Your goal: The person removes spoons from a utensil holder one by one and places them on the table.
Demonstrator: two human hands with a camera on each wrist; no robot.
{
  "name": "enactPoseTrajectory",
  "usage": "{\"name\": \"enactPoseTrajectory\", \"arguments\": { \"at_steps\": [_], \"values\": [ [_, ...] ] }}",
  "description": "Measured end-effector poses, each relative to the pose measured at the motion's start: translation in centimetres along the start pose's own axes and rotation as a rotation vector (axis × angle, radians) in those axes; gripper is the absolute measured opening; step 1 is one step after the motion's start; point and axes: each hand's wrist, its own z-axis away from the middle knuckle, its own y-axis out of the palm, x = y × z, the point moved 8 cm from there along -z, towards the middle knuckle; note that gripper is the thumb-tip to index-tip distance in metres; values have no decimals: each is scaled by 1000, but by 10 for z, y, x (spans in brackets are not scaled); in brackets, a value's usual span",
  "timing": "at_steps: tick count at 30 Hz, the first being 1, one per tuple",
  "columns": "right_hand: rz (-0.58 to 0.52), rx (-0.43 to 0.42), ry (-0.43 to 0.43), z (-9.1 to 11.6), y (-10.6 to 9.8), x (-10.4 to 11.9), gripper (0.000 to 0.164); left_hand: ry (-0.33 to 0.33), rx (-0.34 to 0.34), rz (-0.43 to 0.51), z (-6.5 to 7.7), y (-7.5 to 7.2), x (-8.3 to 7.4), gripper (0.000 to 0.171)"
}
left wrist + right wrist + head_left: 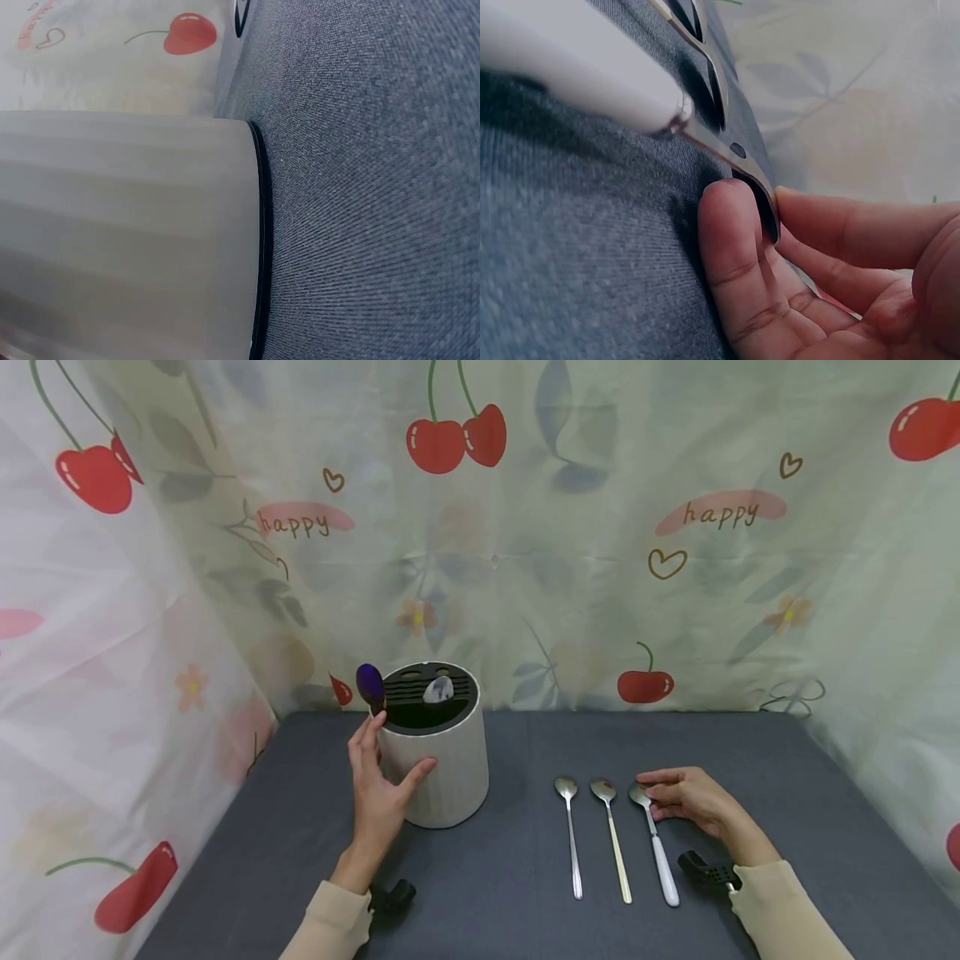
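Observation:
My right hand (693,802) pinches the bowl of the white-handled spoon (662,864) between its fingers; in the right wrist view the metal bowl's edge lies between the fingertips (727,214). To its left lie a spoon with a pale yellow handle (618,847) and an all-silver spoon (573,843), bowls pointing away from me. On the left, my left hand (378,797) rests spread against the side of a white ribbed utensil holder (450,768), its thumb across the front. A purple spoon (370,685) and a pale-headed spoon (438,689) stand in the holder's black slotted top.
A dark grey cloth (517,877) covers the table. Printed curtains (495,610) with cherries and leaves hang behind and along both sides. Dark wrist-camera mounts (393,897) sit by both sleeves, close over the cloth.

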Motion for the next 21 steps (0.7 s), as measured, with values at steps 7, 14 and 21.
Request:
{"name": "enactPoseTrajectory", "arguments": {
  "at_steps": [7,14,21],
  "values": [
    [23,22,-19,3,0,3,50,2,-1,1,1,0,0,96],
    [58,1,-26,4,0,4,47,5,-1,0,1,-1,0,96],
    [107,-41,-14,3,0,4,45,23,-3,-1,0,-1,-1,96]
  ]
}}
